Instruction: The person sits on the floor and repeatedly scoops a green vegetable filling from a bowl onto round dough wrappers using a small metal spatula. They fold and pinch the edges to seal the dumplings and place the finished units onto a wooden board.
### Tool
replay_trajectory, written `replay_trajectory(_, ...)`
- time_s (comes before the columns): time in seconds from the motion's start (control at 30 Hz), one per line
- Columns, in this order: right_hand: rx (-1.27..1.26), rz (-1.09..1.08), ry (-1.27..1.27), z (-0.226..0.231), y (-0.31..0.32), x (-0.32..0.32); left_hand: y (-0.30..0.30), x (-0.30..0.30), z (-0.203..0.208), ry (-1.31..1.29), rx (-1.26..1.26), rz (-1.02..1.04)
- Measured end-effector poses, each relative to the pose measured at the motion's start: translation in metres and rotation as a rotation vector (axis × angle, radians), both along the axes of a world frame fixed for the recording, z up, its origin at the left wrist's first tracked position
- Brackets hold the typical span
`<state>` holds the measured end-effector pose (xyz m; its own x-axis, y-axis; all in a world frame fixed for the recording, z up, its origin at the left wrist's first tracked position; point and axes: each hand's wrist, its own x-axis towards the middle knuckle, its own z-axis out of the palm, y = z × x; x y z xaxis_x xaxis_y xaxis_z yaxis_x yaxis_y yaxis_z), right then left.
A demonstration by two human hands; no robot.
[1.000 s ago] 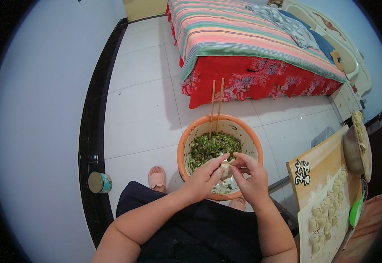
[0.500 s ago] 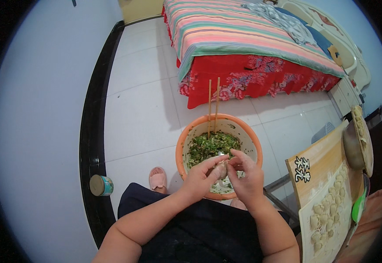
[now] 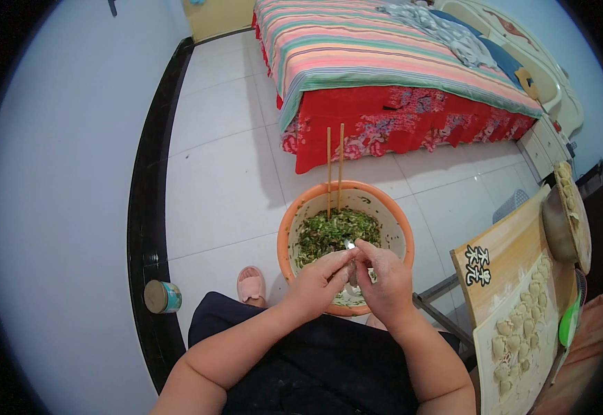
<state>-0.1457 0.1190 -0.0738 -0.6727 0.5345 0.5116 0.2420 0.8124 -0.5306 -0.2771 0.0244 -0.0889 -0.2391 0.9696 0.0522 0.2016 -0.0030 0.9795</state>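
Pale dumpling [image 3: 352,271] pinched between fingers of left hand [image 3: 322,283] and right hand [image 3: 385,278], just above orange bowl [image 3: 286,238]; chopsticks [image 3: 334,166] beyond fingertips.

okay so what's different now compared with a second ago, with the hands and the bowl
Very little. The left hand and right hand stay pressed together around a small dumpling over the orange bowl, fingers only shifting slightly. The chopsticks still stand in the green filling; the dumpling board is unchanged.

Both forearms are bare, with no sleeves, rings or watch on the hands. A dark navy garment [image 3: 329,366] covers the lap. A pink slipper [image 3: 251,284] shows at nine o'clock of the knees.
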Motion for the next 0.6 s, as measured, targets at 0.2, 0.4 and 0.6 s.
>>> replay_trajectory(0.2, -0.352, -0.075, 0.165, 0.005, -0.008, -0.003, 0.005, -0.003, -0.009, -0.340, 0.007, 0.072)
replay_trajectory(0.4, -0.039, -0.025, -0.033, 0.000, -0.001, 0.003, 0.004, -0.001, -0.015, 0.075, 0.146, 0.004)
replay_trajectory(0.6, -0.353, -0.075, 0.147, 0.007, -0.008, -0.001, 0.006, -0.004, -0.010, -0.167, 0.070, 0.046)
